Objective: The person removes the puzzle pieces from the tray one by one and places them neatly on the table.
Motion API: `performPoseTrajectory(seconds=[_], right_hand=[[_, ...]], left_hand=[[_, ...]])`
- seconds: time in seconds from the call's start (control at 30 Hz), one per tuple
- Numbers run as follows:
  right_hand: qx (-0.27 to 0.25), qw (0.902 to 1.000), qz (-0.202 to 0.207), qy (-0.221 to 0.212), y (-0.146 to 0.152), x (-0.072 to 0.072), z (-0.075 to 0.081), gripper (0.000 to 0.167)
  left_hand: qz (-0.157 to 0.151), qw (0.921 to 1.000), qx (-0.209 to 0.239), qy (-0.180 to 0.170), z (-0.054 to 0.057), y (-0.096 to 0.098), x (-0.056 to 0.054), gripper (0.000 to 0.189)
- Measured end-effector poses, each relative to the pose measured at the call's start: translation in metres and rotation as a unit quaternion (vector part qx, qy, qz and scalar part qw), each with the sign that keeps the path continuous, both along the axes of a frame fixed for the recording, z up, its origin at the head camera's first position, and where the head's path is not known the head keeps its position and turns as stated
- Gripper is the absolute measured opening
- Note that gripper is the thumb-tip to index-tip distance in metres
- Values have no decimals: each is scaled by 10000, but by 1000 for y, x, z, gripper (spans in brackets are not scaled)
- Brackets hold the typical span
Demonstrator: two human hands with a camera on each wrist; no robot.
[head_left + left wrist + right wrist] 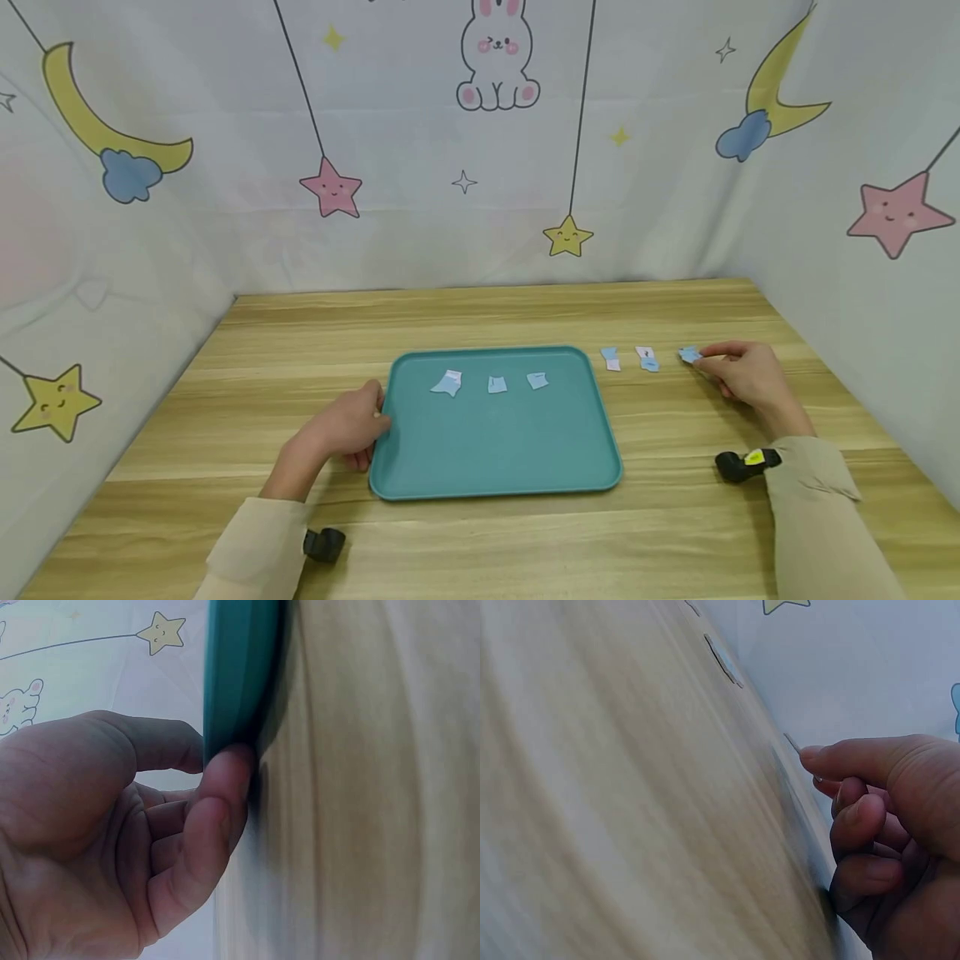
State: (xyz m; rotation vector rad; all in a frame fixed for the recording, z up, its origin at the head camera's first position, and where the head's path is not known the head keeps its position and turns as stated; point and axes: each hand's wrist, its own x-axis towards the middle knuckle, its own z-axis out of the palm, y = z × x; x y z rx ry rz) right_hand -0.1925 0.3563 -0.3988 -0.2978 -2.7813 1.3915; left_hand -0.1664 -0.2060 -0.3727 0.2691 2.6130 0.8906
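A teal tray (495, 454) lies on the wooden table, and my left hand (347, 427) grips its left edge. In the left wrist view the thumb lies against the tray's rim (241, 667) while the fingertips curl at its underside. Off to the right, my right hand (750, 377) pinches a small light-blue piece (687, 355) between thumb and index finger. From the right wrist, the piece (791, 742) appears thin and edge-on, close over the tabletop; the other fingers are curled in.
Along the tray's upper part lie three small pieces: a blue-and-white one (447, 383) and two blue ones (497, 385), (537, 381). Two more blue-and-white pieces (611, 359), (647, 359) sit on the table (487, 550) between tray and right hand. A patterned curtain (420, 242) stands behind.
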Motion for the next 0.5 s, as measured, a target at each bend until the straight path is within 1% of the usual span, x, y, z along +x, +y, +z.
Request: performPoseTrajectory(seconds=[0.1,0.3,0.37,0.5], right_hand=[[170,9999,-14,7,-2,-1,1,44],[340,9994,0,96,-4,-2,1,45],[493,9986,-1,168,-4,-3,0,44],[988,9944,-2,372,-5,-4,-2,41]], left_hand=[[7,10000,-3,2,0,0,0,5],[19,10000,7,24,0,0,1,5],[20,10000,9,28,0,0,1,6],[23,10000,2,27,0,0,1,5]])
